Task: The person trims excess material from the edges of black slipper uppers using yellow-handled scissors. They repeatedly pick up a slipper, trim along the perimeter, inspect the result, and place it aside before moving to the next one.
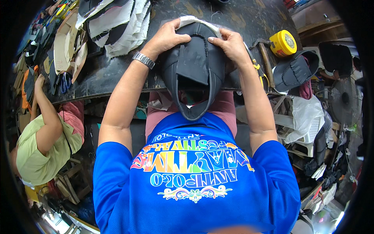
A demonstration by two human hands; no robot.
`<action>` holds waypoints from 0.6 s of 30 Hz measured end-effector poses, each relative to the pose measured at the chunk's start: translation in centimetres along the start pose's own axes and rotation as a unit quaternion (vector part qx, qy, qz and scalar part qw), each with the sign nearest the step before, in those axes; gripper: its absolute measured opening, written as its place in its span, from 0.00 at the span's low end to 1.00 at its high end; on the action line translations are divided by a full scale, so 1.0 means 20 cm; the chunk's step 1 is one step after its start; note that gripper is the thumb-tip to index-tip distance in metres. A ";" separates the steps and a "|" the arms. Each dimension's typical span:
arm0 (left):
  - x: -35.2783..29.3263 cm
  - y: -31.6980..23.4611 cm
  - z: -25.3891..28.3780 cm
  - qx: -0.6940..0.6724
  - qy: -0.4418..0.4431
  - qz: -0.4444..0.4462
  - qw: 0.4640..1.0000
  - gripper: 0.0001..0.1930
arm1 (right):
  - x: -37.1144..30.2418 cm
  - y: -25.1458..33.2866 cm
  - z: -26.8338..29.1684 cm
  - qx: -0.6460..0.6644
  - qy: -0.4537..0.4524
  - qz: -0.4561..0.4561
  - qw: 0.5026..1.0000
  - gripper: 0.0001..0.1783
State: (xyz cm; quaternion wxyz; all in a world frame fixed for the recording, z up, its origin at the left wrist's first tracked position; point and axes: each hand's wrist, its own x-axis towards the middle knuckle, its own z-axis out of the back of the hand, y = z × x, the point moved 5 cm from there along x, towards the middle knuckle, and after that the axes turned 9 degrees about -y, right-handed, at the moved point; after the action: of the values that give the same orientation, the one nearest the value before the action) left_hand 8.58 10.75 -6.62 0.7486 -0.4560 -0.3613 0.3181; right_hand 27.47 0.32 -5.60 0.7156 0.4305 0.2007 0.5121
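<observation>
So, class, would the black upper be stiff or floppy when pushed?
The upper probably bends but holds some shape: its rim curves open beyond the table. Its tongue may flop: the lower end looks free. The white edging looks thin, so may fold.

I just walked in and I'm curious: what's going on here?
The person's left hand and right hand hold a black shoe upper on either side of its far end, its near end reaching past the edge of the dark table. To the right are a hammer, a yellow tub and a similar upper.
</observation>
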 end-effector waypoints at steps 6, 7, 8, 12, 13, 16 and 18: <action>0.02 0.00 0.00 0.166 0.011 0.004 0.986 0.28 | -0.04 0.06 0.02 -0.156 -0.060 0.052 0.985 0.28; 0.03 -0.01 -0.01 0.175 0.015 0.008 0.984 0.28 | -0.05 0.07 0.02 -0.182 -0.071 0.047 0.980 0.30; 0.03 -0.02 -0.01 0.184 0.018 0.010 0.983 0.28 | -0.07 0.08 0.03 -0.209 -0.082 0.043 0.974 0.31; 0.02 -0.04 -0.02 0.219 -0.003 -0.003 0.976 0.28 | -0.20 0.18 0.01 -0.193 -0.083 0.253 0.944 0.33; 0.01 -0.04 -0.02 0.213 -0.003 -0.009 0.977 0.28 | -0.22 0.17 -0.02 -0.201 -0.039 0.253 0.946 0.33; 0.02 -0.01 -0.01 0.129 0.035 0.017 0.991 0.27 | -0.27 0.11 -0.09 -0.235 0.081 0.220 0.943 0.36; 0.03 0.02 0.03 0.053 0.080 0.087 0.992 0.25 | -0.28 0.11 -0.08 -0.232 0.074 0.240 0.940 0.36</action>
State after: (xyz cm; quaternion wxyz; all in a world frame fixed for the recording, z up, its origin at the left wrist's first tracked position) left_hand 8.40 11.64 -6.62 0.7677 -0.4695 -0.2419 0.3628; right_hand 22.79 -3.79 -5.47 0.6344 0.2493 0.0195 0.7314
